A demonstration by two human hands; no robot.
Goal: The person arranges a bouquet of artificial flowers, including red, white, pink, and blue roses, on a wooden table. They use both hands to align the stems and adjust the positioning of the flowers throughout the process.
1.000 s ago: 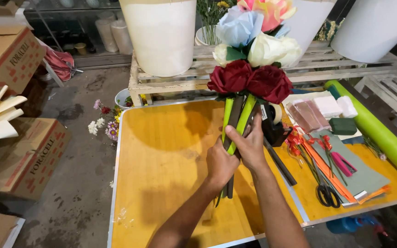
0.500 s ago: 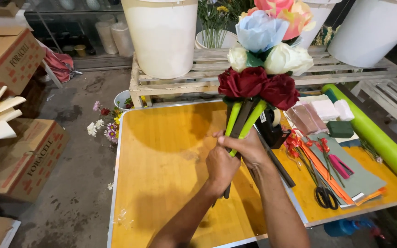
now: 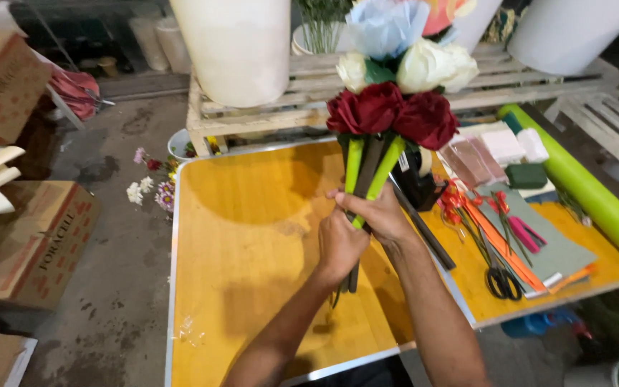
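A bouquet of artificial flowers (image 3: 395, 86) stands upright over the yellow table (image 3: 252, 236): two dark red roses in front, white roses and a pale blue bloom behind. Its green and dark stems (image 3: 367, 168) run down into both my hands. My left hand (image 3: 339, 244) is wrapped around the stems lower down. My right hand (image 3: 375, 209) grips them just above, touching the left. The stem ends poke out below my left hand.
Black scissors (image 3: 499, 276), orange and grey paper sheets (image 3: 539, 247) and red ribbon lie on the table's right. A green paper roll (image 3: 596, 201) lies along the right edge. White buckets (image 3: 234, 43) stand on a wooden pallet behind. Cardboard boxes (image 3: 34, 244) sit on the floor, left.
The bouquet has risen and stands more upright, and both hands have shifted slightly right and up along the stems. The view has moved closer.
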